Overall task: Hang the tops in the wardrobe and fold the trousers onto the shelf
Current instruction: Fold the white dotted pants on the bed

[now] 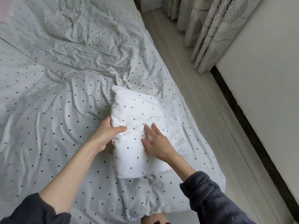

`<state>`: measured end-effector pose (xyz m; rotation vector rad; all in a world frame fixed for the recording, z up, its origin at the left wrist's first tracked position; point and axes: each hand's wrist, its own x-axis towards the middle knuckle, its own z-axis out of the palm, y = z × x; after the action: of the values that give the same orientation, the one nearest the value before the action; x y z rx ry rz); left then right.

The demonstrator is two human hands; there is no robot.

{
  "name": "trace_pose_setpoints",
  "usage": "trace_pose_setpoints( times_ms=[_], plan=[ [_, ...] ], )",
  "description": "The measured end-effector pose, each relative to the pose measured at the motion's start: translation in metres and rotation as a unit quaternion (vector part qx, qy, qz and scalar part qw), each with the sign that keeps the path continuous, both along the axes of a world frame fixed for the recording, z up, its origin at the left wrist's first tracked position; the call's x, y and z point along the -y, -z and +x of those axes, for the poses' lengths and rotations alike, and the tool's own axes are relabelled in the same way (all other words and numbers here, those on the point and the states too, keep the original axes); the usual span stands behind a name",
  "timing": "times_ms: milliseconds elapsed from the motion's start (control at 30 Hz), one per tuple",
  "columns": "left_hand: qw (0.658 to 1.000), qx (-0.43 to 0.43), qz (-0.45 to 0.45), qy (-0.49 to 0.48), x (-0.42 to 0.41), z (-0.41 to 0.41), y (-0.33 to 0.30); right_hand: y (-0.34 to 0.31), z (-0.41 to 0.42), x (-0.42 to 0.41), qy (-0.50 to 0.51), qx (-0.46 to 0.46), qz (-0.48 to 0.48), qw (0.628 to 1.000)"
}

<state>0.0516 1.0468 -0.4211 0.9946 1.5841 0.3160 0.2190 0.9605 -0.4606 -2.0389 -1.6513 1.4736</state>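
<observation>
— What lies on the bed (64, 78)?
— A small pillow (137, 130), white with dark dots, near the bed's right edge. It is plump, roughly rectangular, creased across the middle where it is being handled. A plain white cloth (169, 110) shows under its right side.
— And the bedding?
— A soft, rumpled cover in the same dotted print, full of folds.
— The hands?
— The left hand (106, 135) grips the pillow's left edge, thumb on top, fingers curled beneath. The right hand (157, 143) lies flat on the pillow, fingers straight and spread, pressing the fabric. Both arms wear dark fleecy sleeves (210, 199), pushed up.
— Any tops or trousers?
— I see no garment I can be sure of; whether the plain cloth is one, I cannot tell.
— Beyond the bed?
— A pale plank floor (202, 102), leaf-patterned curtains (210, 29) in heavy pleats, and a light panel (267, 78) with a dark lower edge.
</observation>
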Motion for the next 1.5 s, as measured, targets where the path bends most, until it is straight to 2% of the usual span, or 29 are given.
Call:
trace_pose_setpoints(
  times_ms=[133,233,333,400,467,500,567,600,633,667,767,833,900,967,1000,1100,1233,1333,1400,1500],
  plan=[
    [0.998,0.0,0.064,0.018,-0.004,-0.022,-0.043,-0.006,-0.032,-0.012,0.067,-0.199,-0.018,0.978],
    [0.993,0.018,0.097,0.064,-0.003,-0.003,-0.057,-0.007,-0.024,-0.019,0.176,-0.328,-0.062,0.926],
    [0.981,0.053,0.074,0.173,0.003,0.033,-0.058,-0.002,0.02,-0.013,0.238,-0.42,-0.117,0.868],
    [0.946,0.056,0.043,0.318,0.011,0.058,-0.045,-0.001,0.06,-0.007,0.306,-0.445,-0.115,0.834],
    [0.87,-0.001,0.055,0.49,0.026,0.079,-0.02,-0.003,0.096,0.002,0.392,-0.419,-0.106,0.812],
    [0.822,-0.054,0.065,0.563,0.033,0.082,-0.004,-0.002,0.108,0.006,0.414,-0.377,-0.106,0.822],
    [0.728,-0.157,0.088,0.661,0.046,0.087,0.028,0.012,0.126,0.017,0.388,-0.236,-0.113,0.884],
    [0.702,-0.187,0.107,0.678,0.049,0.087,0.041,0.022,0.13,0.021,0.363,-0.164,-0.123,0.909],
    [0.701,-0.192,0.133,0.674,0.051,0.088,0.053,0.033,0.13,0.025,0.344,-0.104,-0.13,0.924],
    [0.723,-0.172,0.171,0.647,0.052,0.085,0.058,0.042,0.125,0.027,0.326,-0.051,-0.13,0.935],
    [0.848,-0.066,0.251,0.462,0.044,0.085,0.068,0.061,0.104,0.032,0.291,0.035,-0.089,0.952],
    [0.906,-0.086,0.257,0.326,0.033,0.08,0.071,0.069,0.091,0.036,0.285,0.038,-0.095,0.953],
    [0.954,-0.106,0.185,0.211,0.019,0.079,0.076,0.075,0.088,0.04,0.283,0.042,-0.106,0.952],
    [0.992,-0.044,0.038,0.11,0.006,0.085,0.077,0.075,0.09,0.041,0.265,0.074,-0.085,0.958],
    [0.997,-0.022,-0.006,0.077,0.0,0.087,0.08,0.072,0.09,0.042,0.245,0.105,-0.06,0.962],
    [0.996,-0.049,-0.006,0.071,-0.015,0.101,0.085,0.07,0.089,0.045,0.181,0.159,-0.003,0.971],
    [0.993,-0.058,-0.046,0.088,-0.023,0.117,0.089,0.072,0.088,0.044,0.164,0.1,-0.013,0.981],
    [0.988,-0.032,-0.103,0.111,-0.021,0.116,0.091,0.073,0.094,0.042,0.202,0.049,-0.025,0.978],
    [0.987,-0.022,-0.128,0.089,-0.02,0.113,0.086,0.073,0.099,0.04,0.251,0.018,-0.01,0.968],
    [0.987,-0.011,-0.146,0.067,-0.023,0.1,0.08,0.072,0.114,0.036,0.387,0.025,-0.008,0.922]
  ],
)
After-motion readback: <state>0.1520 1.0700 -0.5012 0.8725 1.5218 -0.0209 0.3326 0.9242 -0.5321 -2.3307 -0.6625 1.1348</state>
